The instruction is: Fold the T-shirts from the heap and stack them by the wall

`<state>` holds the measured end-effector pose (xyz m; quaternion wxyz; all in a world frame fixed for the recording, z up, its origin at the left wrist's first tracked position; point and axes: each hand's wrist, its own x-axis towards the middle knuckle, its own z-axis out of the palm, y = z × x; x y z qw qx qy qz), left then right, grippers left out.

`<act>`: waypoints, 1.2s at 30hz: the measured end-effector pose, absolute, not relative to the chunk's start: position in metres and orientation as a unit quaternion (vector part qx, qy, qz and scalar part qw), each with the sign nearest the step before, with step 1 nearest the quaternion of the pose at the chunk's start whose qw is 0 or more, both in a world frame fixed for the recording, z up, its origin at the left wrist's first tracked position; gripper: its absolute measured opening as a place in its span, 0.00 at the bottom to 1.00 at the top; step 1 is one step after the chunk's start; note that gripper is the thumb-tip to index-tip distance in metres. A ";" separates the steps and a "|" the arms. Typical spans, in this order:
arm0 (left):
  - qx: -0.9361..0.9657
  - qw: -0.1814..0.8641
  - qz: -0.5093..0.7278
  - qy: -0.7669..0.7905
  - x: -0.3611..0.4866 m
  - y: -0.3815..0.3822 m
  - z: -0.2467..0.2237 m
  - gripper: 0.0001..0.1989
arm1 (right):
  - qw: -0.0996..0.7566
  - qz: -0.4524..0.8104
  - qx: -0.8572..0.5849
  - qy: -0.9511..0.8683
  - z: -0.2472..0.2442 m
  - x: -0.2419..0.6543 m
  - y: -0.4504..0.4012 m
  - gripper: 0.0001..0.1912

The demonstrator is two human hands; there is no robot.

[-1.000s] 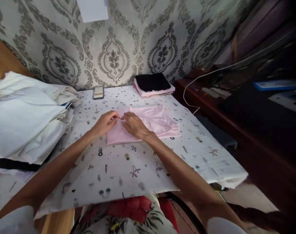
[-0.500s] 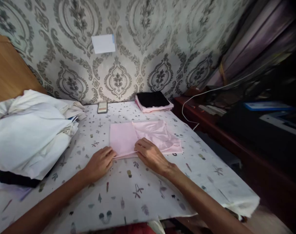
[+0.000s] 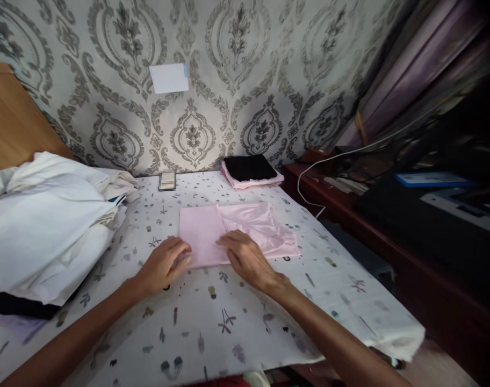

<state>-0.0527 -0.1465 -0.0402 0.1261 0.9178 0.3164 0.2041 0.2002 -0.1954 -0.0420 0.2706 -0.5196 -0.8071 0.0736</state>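
Head view: at seven o'clock on the pink cloth (image 3: 207, 223), the left hand (image 3: 162, 263) has been loosened; the right hand (image 3: 247, 259) is laid unclenched at six, edge flattened.

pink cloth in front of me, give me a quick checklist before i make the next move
1. Pink cloth lying on the patterned sheet: ok.
2. Its left part flat: ok, looks smooth.
3. Its right part flat: not ok, wrinkled.
4. Left hand at the near left corner: ok.
5. Right hand gripping the fabric: cannot tell, though it is over the middle.
6. Black folded cloth apart from the pink one: ok, farther back.
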 end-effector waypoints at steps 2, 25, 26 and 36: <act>0.904 0.118 0.235 0.336 -0.042 -0.135 -0.044 0.14 | 0.284 0.115 -0.539 -0.784 -0.033 0.172 -0.173 0.26; 0.862 0.099 -0.013 0.497 -0.014 -0.028 -0.071 0.37 | 0.094 0.136 -0.719 -0.675 -0.062 0.144 -0.082 0.32; 0.860 0.097 -0.014 0.500 -0.014 -0.027 -0.071 0.37 | 0.095 0.138 -0.719 -0.674 -0.061 0.145 -0.082 0.32; 0.836 0.196 0.181 0.480 -0.040 -0.113 -0.100 0.45 | 0.142 0.162 -0.709 -0.671 -0.059 0.147 -0.084 0.30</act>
